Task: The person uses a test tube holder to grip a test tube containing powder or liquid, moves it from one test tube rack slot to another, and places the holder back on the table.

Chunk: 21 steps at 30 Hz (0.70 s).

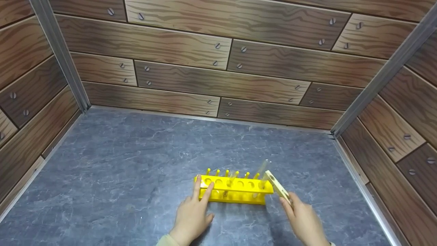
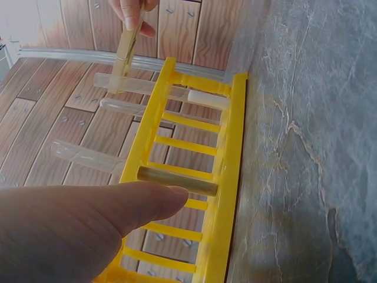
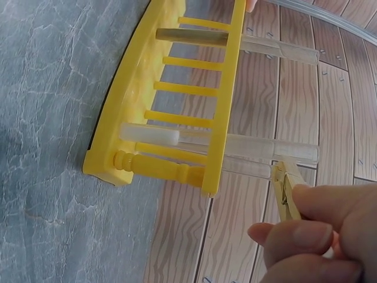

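Note:
A yellow test tube rack [image 1: 235, 184] stands on the floor of the box. My left hand [image 1: 191, 213] presses two outstretched fingers on the left end of its top bar, its thumb [image 2: 147, 200] out in front. A wooden test tube clamp [image 1: 278, 184] is gripped in my right hand [image 1: 305, 217]. The clamp's tip is at the upper part of a glass test tube [image 3: 253, 146] with white contents, in the rack's right end hole. Close beside that tube shows another clear tube [image 3: 250, 167]. Nearer the middle, a test tube [image 3: 194, 37] holding brownish contents stands in the rack.
A row of yellow pegs [image 1: 227, 173] rises along the rack's back edge. The grey-blue marbled surface [image 1: 136, 164] surrounds the rack. Wood-patterned walls [image 1: 184, 78] with metal corner strips [image 1: 375, 75] enclose the back and both sides.

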Motion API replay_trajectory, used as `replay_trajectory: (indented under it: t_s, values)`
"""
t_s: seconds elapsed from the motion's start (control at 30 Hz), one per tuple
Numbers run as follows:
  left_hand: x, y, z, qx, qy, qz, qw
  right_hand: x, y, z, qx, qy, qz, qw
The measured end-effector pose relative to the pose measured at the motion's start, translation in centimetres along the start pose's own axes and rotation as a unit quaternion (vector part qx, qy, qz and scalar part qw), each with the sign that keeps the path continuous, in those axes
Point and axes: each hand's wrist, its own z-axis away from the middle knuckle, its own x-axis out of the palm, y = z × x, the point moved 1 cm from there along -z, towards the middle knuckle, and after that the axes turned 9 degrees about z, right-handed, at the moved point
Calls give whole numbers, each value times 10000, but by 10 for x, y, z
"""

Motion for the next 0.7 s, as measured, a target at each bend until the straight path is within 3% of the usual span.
replay_trajectory:
  t_s: [0.7]
  values:
    - [-2,2,2,96,274,24,9996,-4,-2,5,-89,303,-18,9995]
